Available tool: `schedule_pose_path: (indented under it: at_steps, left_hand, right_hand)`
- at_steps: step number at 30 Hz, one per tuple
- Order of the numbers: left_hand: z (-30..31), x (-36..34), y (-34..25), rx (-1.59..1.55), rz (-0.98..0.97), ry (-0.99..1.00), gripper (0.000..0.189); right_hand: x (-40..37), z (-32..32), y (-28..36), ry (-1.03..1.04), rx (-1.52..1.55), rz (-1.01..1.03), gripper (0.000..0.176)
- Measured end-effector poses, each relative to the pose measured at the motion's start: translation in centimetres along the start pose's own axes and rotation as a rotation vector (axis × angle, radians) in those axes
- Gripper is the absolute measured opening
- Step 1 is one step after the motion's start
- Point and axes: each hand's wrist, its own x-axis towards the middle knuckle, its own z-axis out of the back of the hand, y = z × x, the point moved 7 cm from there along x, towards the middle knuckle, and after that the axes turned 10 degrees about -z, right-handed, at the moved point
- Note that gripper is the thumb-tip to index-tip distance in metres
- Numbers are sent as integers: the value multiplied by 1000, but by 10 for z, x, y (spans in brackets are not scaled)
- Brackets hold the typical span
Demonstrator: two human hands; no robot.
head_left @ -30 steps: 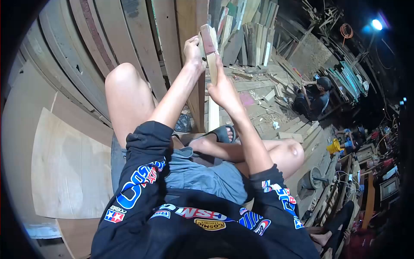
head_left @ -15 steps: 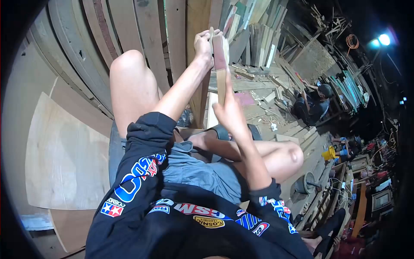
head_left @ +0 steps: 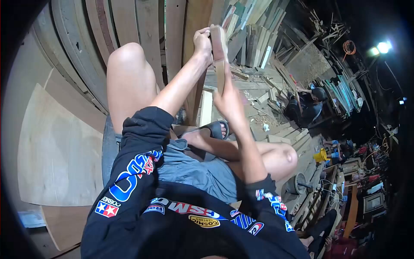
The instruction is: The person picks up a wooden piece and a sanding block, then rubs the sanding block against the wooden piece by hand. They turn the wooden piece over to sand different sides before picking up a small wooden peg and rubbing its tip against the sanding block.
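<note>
A narrow wooden piece is held up ahead of me, nearly upright in the head view. Its upper part is reddish brown, with a pale far edge, and its lower part is tan. My left hand is closed at the upper end, fingers curled at its left side. Lower down, my right hand wraps around the tan end, with one finger lying along its right side. Some fingertips of both hands are hidden behind the wood.
Tall boards lean close in front. A curved plywood sheet stands at my left. Wood scraps litter the floor near a seated co-worker. Farther right are a grey bucket and a yellow container.
The whole view has shifted slightly left. The wooden piece has turned a little, showing more of its pale edge. Both hands keep their hold on it.
</note>
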Motion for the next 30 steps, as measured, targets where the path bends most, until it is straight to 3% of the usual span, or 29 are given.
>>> schedule_pose_path:
  at_steps: [4, 9, 13, 15, 17, 18, 20, 26, 30]
  left_hand:
    - [5, 2, 1, 48, -4, -50, 27]
    - [-1, 9, 8, -142, -22, 106, 29]
    - [6, 5, 6, -8, 14, -51, 29]
    - [3, 6, 1, -44, -10, -14, 27]
    - [7, 6, 6, 62, -12, -20, 27]
    - [-4, 0, 0, -146, 21, 54, 28]
    - [-3, 6, 5, -138, 10, 86, 28]
    - [1, 9, 0, 40, 10, 12, 28]
    - [2, 11, 9, -140, 52, 99, 28]
  right_hand:
    - [34, 4, 7, 47, 12, -97, 90]
    - [-35, -2, -9, -66, 36, 89, 94]
    - [27, 3, 1, -32, -68, -18, 93]
    - [39, -1, 0, -17, -89, -36, 94]
    - [7, -2, -5, -92, -17, 81, 95]
    - [-17, -4, -10, -20, -29, 18, 96]
    - [-37, -5, -12, -35, 5, 67, 97]
    - [26, -3, -4, 5, 6, -89, 93]
    - [-38, -13, -16, 43, 104, -63, 94]
